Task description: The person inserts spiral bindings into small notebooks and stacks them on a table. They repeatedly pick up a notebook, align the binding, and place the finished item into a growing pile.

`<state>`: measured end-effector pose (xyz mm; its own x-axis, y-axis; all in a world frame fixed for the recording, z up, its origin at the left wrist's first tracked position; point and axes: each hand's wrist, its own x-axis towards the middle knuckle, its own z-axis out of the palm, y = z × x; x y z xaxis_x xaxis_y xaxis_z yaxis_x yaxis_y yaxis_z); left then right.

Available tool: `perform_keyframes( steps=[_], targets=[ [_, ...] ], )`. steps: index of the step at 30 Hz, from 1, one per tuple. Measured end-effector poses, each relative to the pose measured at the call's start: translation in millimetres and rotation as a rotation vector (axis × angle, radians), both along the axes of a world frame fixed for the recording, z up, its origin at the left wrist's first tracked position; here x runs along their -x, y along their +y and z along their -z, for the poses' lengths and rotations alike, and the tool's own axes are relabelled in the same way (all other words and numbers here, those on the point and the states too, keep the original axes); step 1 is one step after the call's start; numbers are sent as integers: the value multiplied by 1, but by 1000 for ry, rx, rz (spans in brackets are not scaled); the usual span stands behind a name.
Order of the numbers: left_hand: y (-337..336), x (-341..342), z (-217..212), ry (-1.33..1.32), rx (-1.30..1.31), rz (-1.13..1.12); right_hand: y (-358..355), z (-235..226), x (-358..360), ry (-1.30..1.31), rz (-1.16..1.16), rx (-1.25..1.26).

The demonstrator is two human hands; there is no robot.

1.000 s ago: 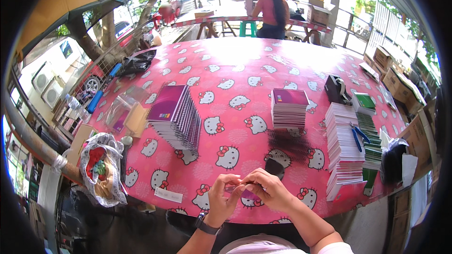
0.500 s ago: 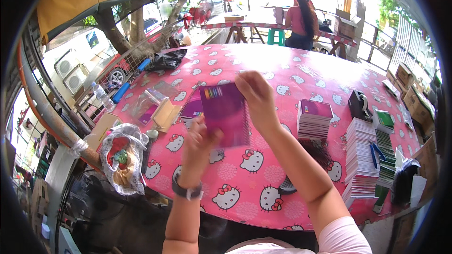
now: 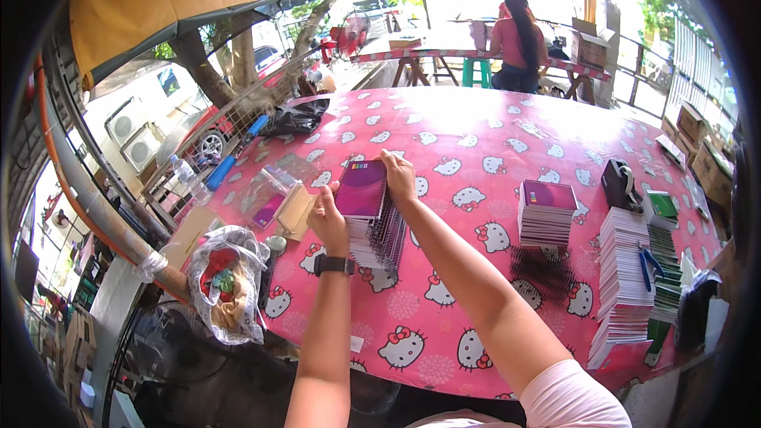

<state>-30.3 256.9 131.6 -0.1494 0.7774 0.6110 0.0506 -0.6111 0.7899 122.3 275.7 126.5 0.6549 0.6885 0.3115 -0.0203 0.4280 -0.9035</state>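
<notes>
A purple spiral notebook [image 3: 363, 192] lies on top of a stack of similar notebooks [image 3: 369, 239] on the pink table. My left hand [image 3: 328, 220], with a dark watch on its wrist, is closed at the left edge of the top notebook. At its far right corner, my right hand [image 3: 398, 177] is closed on the cover beside the black spiral binding. Some of the fingers of both hands are hidden.
A second notebook stack [image 3: 545, 214] stands right, behind loose black spirals [image 3: 544, 271]. Farther right are tall paper stacks [image 3: 622, 273] with blue-handled pliers [image 3: 648, 263]. At left lie a wooden block [image 3: 295, 212] and a plastic bag [image 3: 227, 281]. A person [image 3: 519, 40] sits beyond.
The purple notebook, held up and tilted before, has come down onto the stack. Both hands have lowered with it, and the view has shifted slightly.
</notes>
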Motion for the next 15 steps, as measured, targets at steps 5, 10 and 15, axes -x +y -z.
perform_keyframes(
  steps=[5, 10, 15],
  targets=[
    [-4, -6, 0, -194, 58, -31, -1, 0, 3, -18, 41, 8],
    [3, -1, 7, -22, -18, -29, -5, 14, 9, 23, -54, -194],
    [-7, -7, -4, -275, 106, 40, -1, 15, 5, 2, -54, -135]
  ],
)
